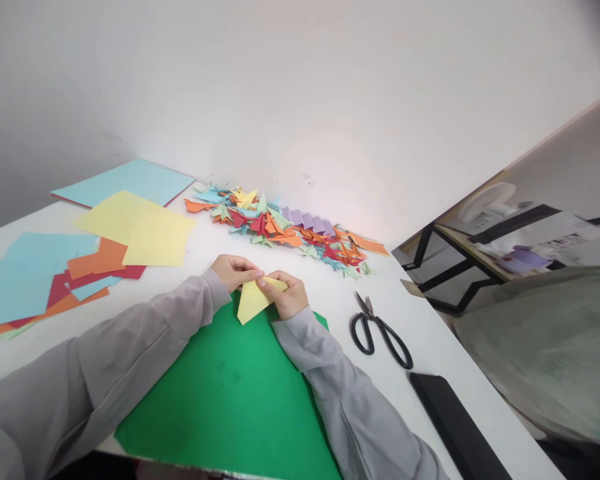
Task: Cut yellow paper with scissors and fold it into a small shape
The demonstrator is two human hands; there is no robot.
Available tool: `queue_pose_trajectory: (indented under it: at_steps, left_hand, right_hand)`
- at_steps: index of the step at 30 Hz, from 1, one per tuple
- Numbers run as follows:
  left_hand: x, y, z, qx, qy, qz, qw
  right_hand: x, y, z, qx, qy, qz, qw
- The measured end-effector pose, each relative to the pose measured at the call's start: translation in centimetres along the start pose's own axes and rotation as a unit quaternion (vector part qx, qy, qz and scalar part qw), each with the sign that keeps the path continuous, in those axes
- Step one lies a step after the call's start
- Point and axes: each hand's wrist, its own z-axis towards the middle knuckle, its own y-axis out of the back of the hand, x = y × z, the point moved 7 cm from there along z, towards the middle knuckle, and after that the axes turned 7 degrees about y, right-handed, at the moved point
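Observation:
A small folded piece of yellow paper (253, 303) is held between my two hands, its pointed end toward me. My left hand (235, 272) pinches its upper left edge with thumb and fingers. On the other side, my right hand (289, 295) grips the upper right part, thumb on top. Both hands are just above the far end of a green sheet (225, 390) spread on the table. Part of the yellow paper's folds is hidden by my fingers.
Colourful folded paper pieces (275, 227) are heaped along the wall. Yellow sheets (145, 227), blue sheets (25, 273) and coloured scraps lie at the left. To the right are black-handled scissors (380, 330) and a long black object (457, 427). Beyond the table edge stands a shelf (460, 247).

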Motion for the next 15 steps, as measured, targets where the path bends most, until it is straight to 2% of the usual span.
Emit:
queue_pose_trajectory:
  at_steps: [10, 15]
  left_hand:
    - [-1.3, -0.3, -0.4, -0.009, -0.054, 0.109, 0.993]
    - [-1.2, -0.2, -0.2, -0.005, -0.067, 0.135, 0.989]
  right_hand:
    - [0.1, -0.4, -0.2, 0.023, -0.002, -0.029, 0.999]
    - [0.1, -0.5, -0.3, 0.028, -0.005, -0.039, 0.999]
